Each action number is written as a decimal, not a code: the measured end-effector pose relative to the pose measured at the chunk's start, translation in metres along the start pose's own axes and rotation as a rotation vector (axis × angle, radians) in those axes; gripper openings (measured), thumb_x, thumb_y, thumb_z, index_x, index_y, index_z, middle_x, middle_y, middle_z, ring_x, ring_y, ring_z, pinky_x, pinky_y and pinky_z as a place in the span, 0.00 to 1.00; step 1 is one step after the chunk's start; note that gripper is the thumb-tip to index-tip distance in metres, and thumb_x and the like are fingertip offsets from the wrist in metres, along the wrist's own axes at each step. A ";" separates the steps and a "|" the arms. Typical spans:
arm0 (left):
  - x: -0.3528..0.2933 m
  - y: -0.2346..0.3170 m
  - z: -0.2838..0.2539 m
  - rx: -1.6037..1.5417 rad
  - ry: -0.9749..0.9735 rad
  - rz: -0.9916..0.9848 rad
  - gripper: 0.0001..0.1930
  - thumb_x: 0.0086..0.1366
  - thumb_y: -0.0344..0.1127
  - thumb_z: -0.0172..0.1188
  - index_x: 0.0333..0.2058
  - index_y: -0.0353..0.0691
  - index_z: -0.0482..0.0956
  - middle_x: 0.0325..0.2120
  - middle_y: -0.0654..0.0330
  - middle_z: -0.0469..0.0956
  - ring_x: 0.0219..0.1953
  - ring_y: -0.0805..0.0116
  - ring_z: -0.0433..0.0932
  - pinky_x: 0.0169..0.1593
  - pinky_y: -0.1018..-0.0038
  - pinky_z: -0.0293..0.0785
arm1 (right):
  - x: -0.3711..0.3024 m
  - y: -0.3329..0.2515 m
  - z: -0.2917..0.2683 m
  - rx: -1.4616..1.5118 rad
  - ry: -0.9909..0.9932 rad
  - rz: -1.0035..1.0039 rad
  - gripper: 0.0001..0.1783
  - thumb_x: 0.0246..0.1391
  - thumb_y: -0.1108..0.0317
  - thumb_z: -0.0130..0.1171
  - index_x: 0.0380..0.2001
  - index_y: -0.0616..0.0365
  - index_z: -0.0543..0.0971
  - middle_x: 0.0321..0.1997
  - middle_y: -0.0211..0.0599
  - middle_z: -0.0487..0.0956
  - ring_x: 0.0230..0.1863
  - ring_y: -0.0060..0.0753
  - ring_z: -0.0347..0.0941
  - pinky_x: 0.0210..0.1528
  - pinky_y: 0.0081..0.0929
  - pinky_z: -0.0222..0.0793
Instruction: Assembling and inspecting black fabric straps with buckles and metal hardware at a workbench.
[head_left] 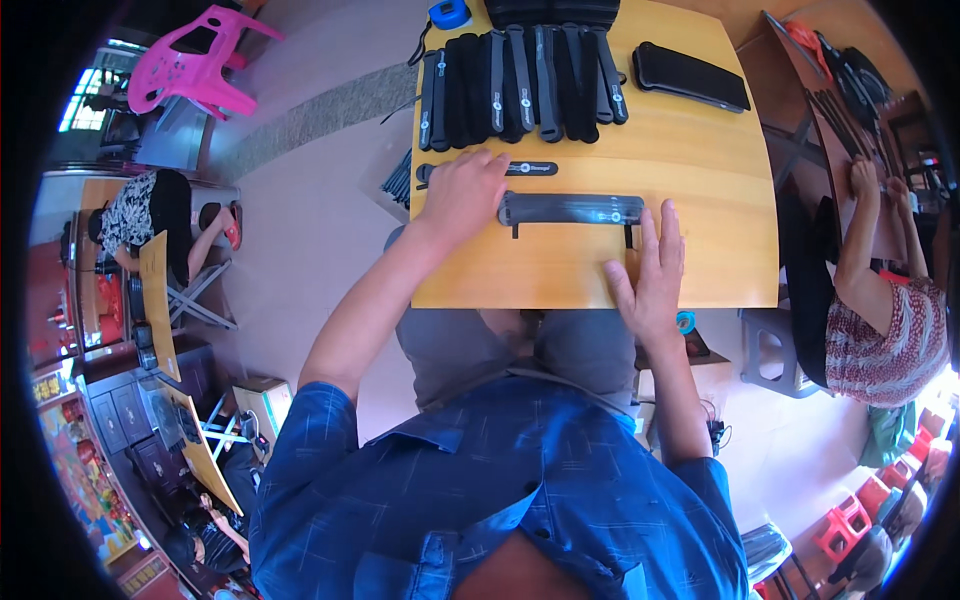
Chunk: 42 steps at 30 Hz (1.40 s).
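A: Which way does the glossy dark strip (560, 208) lie?
B: Crosswise on the yellow table (720, 200), between the near edge and a black strap (540, 169). Its long axis runs left to right, roughly parallel to that edge, and 2 narrow tabs (515, 231) stick out toward the person.
A: And the black strap?
B: Also crosswise, just beyond. The left hand (467, 190) covers its middle; its rounded end points right.
A: Fingers?
B: The left ones bend down over the strap; I can't tell whether they grip it. The right hand (655, 260) is spread, thumb well apart, holding nothing, fingertips just beside the strip's right end. Whether they touch it, I can't tell.
A: Room?
B: Plain wood shows from the strip to the near edge, and from the right hand to the right edge. Farther off, a row of dark straps (497, 85) points away from the person, with a black case (690, 77) to its right.
A: Writing?
B: Pale lettering (610, 215) near the strip's right end, and similar marks on several straps.
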<state>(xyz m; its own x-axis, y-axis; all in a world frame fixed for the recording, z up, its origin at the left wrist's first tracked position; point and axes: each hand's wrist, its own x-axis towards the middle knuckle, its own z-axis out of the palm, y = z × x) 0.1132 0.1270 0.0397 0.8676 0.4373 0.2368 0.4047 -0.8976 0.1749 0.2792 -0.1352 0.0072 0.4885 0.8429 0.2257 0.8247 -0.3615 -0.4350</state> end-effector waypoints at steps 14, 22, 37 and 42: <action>0.002 0.069 -0.062 0.038 0.195 0.188 0.05 0.60 0.34 0.63 0.32 0.41 0.80 0.26 0.57 0.80 0.30 0.55 0.84 0.31 0.60 0.80 | 0.017 -0.079 -0.008 1.401 0.164 0.249 0.19 0.70 0.71 0.57 0.60 0.65 0.73 0.55 0.41 0.79 0.56 0.28 0.77 0.62 0.26 0.71; -0.055 0.121 -0.062 -0.286 0.104 0.035 0.11 0.63 0.41 0.65 0.40 0.43 0.84 0.29 0.57 0.84 0.29 0.53 0.84 0.33 0.57 0.80 | 0.012 -0.091 -0.012 1.446 0.125 0.305 0.13 0.70 0.66 0.59 0.51 0.64 0.76 0.43 0.28 0.78 0.41 0.17 0.73 0.46 0.17 0.69; -0.054 -0.021 0.025 -0.042 0.227 -0.164 0.09 0.59 0.36 0.65 0.35 0.39 0.84 0.39 0.54 0.81 0.45 0.52 0.80 0.48 0.56 0.77 | 0.007 -0.056 -0.007 0.107 0.138 -0.454 0.12 0.48 0.71 0.70 0.38 0.53 0.86 0.34 0.36 0.80 0.36 0.42 0.79 0.37 0.40 0.77; -0.051 -0.028 0.028 0.013 0.239 -0.116 0.06 0.59 0.33 0.61 0.30 0.38 0.82 0.36 0.55 0.80 0.43 0.53 0.80 0.46 0.56 0.76 | 0.000 -0.056 0.018 0.126 0.124 -0.495 0.11 0.48 0.71 0.70 0.38 0.52 0.87 0.34 0.35 0.81 0.37 0.41 0.79 0.38 0.39 0.77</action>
<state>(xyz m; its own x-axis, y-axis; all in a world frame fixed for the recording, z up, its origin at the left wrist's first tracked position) 0.0653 0.1285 -0.0040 0.7226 0.5371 0.4353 0.5030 -0.8404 0.2018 0.2279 -0.1077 0.0155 0.0857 0.8443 0.5289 0.9284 0.1250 -0.3500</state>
